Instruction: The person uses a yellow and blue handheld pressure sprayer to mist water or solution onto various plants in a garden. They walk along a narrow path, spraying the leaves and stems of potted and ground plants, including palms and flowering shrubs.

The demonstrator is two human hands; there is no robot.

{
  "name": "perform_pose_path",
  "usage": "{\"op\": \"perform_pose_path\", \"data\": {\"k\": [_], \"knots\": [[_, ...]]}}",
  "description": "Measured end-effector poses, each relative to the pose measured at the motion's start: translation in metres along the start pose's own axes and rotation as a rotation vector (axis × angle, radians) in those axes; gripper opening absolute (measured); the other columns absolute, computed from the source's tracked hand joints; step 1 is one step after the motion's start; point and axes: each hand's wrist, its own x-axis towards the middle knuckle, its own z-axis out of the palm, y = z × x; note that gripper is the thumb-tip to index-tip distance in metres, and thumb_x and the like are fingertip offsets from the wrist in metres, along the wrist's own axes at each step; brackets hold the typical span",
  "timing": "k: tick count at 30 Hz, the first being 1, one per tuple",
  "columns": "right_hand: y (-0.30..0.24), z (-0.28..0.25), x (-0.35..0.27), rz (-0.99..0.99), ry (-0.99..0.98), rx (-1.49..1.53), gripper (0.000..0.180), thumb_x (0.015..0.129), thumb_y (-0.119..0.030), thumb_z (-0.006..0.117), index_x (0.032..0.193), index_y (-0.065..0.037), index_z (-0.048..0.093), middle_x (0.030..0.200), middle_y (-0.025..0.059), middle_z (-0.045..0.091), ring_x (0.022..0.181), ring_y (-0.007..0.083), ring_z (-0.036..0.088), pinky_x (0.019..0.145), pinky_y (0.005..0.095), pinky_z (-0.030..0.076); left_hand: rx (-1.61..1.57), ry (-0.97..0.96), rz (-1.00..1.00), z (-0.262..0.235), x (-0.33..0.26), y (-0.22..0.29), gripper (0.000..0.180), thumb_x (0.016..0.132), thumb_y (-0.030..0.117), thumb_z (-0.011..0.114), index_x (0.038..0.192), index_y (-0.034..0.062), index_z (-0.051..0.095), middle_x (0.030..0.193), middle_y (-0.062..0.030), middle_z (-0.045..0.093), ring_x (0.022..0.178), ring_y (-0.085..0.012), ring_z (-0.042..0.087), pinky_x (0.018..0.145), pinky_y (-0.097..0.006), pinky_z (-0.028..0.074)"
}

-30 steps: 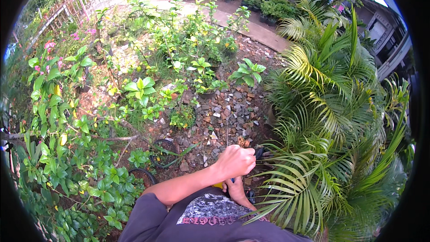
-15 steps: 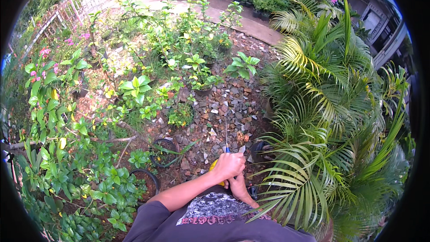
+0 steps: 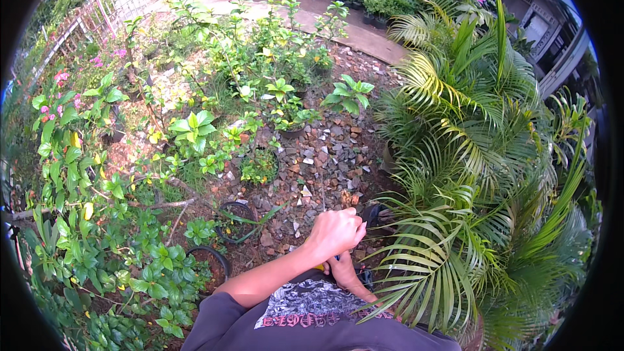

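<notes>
My left hand [image 3: 335,233] reaches across in front of my body, fingers curled shut; what lies inside the fist is hidden. Just below it, nearer my shirt, my right hand [image 3: 345,271] is closed around what looks like a yellow hand sprayer [image 3: 319,267], mostly covered by my left wrist and hand. A small blue part shows between the two hands. Beyond the left fist a thin straight metal wand [image 3: 324,196] points away over the stony ground.
Broken stones [image 3: 331,149] cover the ground ahead. Black pots [image 3: 235,221] and leafy shrubs [image 3: 146,273] stand at left, with a bare branch [image 3: 156,205] reaching inward. Large palm fronds [image 3: 442,247] crowd close on the right. A concrete path [image 3: 370,42] crosses behind.
My left fist has risen slightly away from my right hand and now covers the blue base of the wand. The right hand has stayed nearly in place.
</notes>
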Motion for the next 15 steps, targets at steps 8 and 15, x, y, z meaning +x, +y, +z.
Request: {"op": "perform_pose_path", "data": {"k": [8, 15], "knots": [[0.012, -0.007, 0.004, -0.017, -0.045, -0.038, 0.011, 0.096, -0.011, 0.055, 0.102, -0.004, 0.051, 0.065, 0.0012, 0.052, 0.051, 0.0107, 0.050, 0.047, 0.0258, 0.040, -0.032, -0.091, -0.032, 0.044, -0.024, -0.019, 0.031, 0.086, 0.033, 0.062, 0.068, 0.0084, 0.067, 0.071, -0.0058, 0.060, 0.060, -0.0274, 0.064, 0.050, -0.041, 0.052], [0.007, 0.004, 0.014, 0.034, -0.016, 0.044, 0.034, 0.091, -0.001, 0.055, 0.121, -0.006, 0.039, 0.066, 0.0023, 0.052, 0.049, 0.0106, 0.050, 0.043, 0.0255, 0.040, -0.118, 0.011, 0.020, 0.061, -0.027, -0.043, 0.019, 0.080, 0.022, 0.066, 0.066, 0.0084, 0.064, 0.069, -0.0053, 0.057, 0.058, -0.0286, 0.062, 0.051, -0.042, 0.051]]}}
